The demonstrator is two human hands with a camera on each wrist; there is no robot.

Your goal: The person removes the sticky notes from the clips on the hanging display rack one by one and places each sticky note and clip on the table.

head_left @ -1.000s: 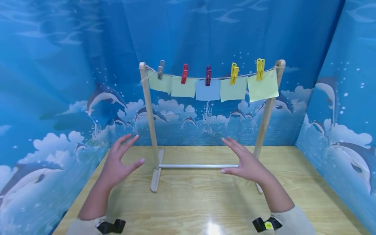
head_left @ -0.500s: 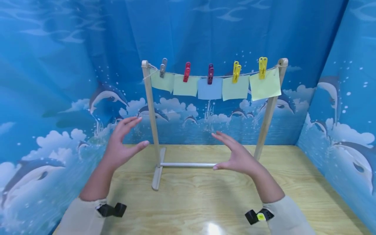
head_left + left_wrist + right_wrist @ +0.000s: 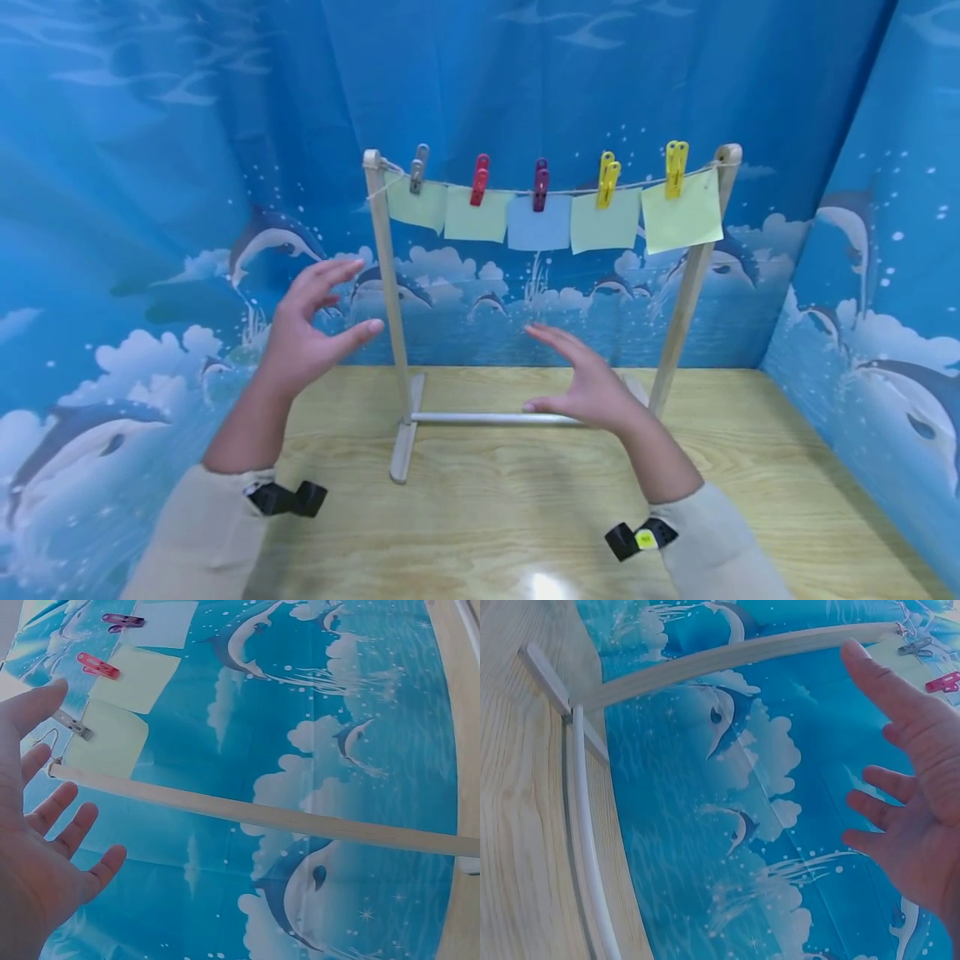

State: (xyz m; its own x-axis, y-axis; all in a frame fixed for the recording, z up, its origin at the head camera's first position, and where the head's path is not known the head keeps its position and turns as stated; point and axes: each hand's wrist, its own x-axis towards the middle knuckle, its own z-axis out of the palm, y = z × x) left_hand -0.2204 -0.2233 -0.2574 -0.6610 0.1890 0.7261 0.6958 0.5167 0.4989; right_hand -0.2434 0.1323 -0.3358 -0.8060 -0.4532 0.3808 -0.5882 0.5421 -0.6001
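Note:
My left hand (image 3: 303, 333) hovers just left of the rack's left wooden post (image 3: 389, 292), thumb and fingers spread apart with nothing between them. My right hand (image 3: 585, 379) is held in front of the rack, over its lower rod (image 3: 472, 417), and is likewise bare. Along the string at the top hang several paper notes: pale green ones and a blue note (image 3: 538, 223) in the middle. Clothespins fasten them: a grey clothespin (image 3: 418, 169), a red clothespin (image 3: 480, 180), a dark red clothespin (image 3: 541, 185) and two yellow ones. The left wrist view shows the left palm (image 3: 30, 877) facing the rack.
The rack stands on a wooden table (image 3: 450, 517), its left foot (image 3: 402, 450) pointing forward. Behind and to both sides hangs a blue curtain (image 3: 480, 75) printed with dolphins and clouds. The right post (image 3: 686, 317) slants up to the string's other end.
Both hands have risen, the left more steeply. The right hand has also shifted left, toward the middle of the rack. The notes and clothespins stay on the string.

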